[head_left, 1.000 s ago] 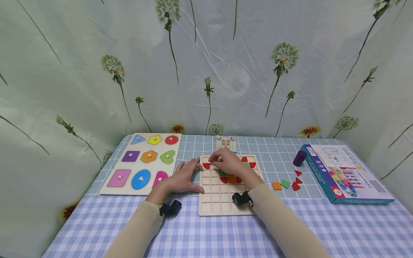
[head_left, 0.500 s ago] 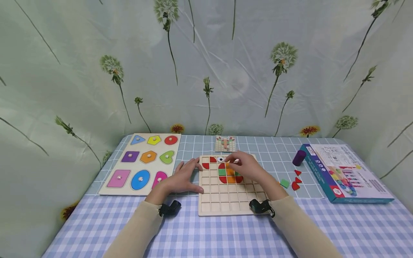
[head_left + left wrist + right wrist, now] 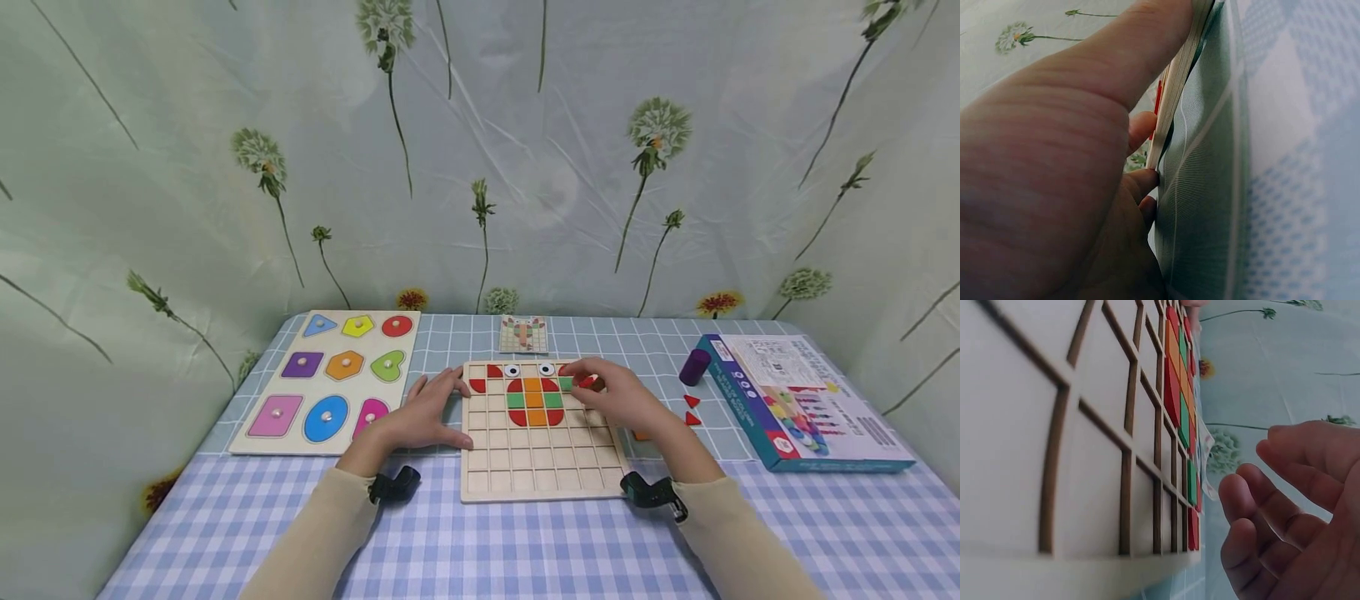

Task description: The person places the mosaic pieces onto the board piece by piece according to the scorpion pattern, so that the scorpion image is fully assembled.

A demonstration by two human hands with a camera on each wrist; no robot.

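Observation:
A wooden grid board lies flat, with red, orange and green tiles set in its upper middle cells. Two round eye tiles sit in the top row, and red and green pieces are in the upper corners. My left hand rests at the board's left edge, fingers spread, thumb and fingertips touching the rim. Over the upper right corner is my right hand. In the right wrist view its fingers are loosely bent, apart from the board, holding nothing.
Left of the board lies a knobbed shape puzzle. A small pattern card is behind. To the right are loose red pieces, an orange tile partly behind my forearm, a purple cylinder and a teal-edged box.
My right hand has moved right across the board's top row, first uncovering the left eye tile, then the right one. My left hand has stayed at the board's left edge.

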